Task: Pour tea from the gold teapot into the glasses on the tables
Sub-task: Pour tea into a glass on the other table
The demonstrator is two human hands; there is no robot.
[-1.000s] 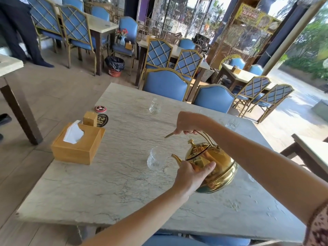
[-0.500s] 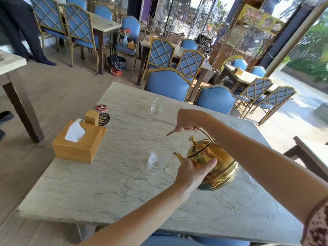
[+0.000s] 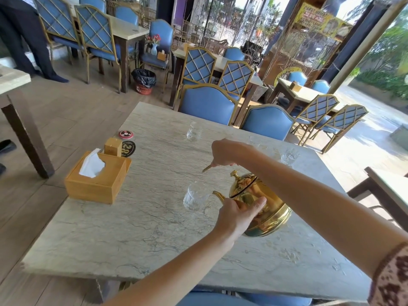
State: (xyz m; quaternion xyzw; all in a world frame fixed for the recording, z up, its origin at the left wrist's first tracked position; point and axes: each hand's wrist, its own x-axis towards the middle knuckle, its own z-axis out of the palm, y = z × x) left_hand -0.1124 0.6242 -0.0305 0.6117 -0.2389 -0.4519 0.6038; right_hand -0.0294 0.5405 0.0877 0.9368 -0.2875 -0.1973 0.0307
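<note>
A gold teapot [image 3: 265, 208] hangs tilted over the marble table [image 3: 141, 235], its spout touching the rim of a clear glass [image 3: 195, 198]. My right hand [image 3: 229, 152] grips the teapot's handle from above. My left hand [image 3: 238, 215] presses against the pot's near side, under the spout. A second glass [image 3: 194, 131] stands at the far side of the table, and a third glass [image 3: 289, 156] stands at the far right, partly behind my right arm. No liquid is visible in any glass.
A wooden tissue box [image 3: 98, 177] sits at the table's left edge, with a small wooden block [image 3: 113, 146] and two round coasters [image 3: 129, 149] behind it. Blue chairs [image 3: 207, 107] stand along the far edge. A person [image 3: 24, 36] stands at far left.
The teapot has tipped slightly further toward the near glass, and my hands have shifted a little with it. The glasses have not moved.
</note>
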